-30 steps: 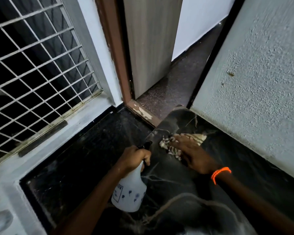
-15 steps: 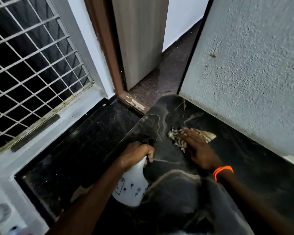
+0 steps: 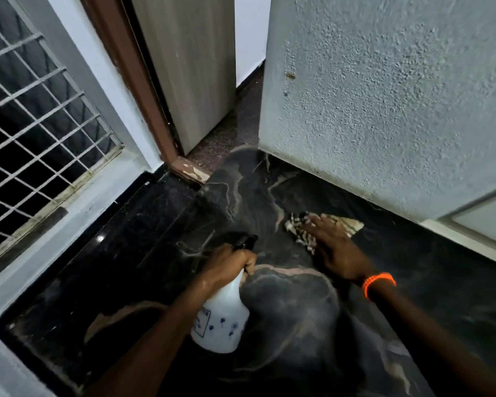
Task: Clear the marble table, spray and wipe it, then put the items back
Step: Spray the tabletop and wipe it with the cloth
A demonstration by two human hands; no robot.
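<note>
The black marble table (image 3: 284, 316), veined in pale tan, fills the lower middle and right of the view, its far end running up against a rough grey wall (image 3: 384, 104). On it, toward the far right, lies a striped cloth (image 3: 301, 229), crumpled at its left end and flatter at its right corner, just short of the wall's foot. The right hand (image 3: 331, 249) lies flat on the cloth with fingers stretched out and spread, palm down, pressing it to the stone; an orange bracelet (image 3: 378, 282) circles that wrist. To the left of it, near the table's left edge, the left hand (image 3: 228, 263) is clenched around the neck of a white spray bottle (image 3: 221, 322), held upright above the table with its dark nozzle (image 3: 245, 242) pointing away from the person toward the far end of the slab. The bottle's body bears small blue marks and a label on its left side. Whether its base touches the stone cannot be told. Left of the table lies a dark glossy floor (image 3: 103, 267); beyond it a brown door frame (image 3: 135, 81), a grey door (image 3: 189, 67) standing ajar, and a window with a white metal grille (image 3: 35, 130)
</note>
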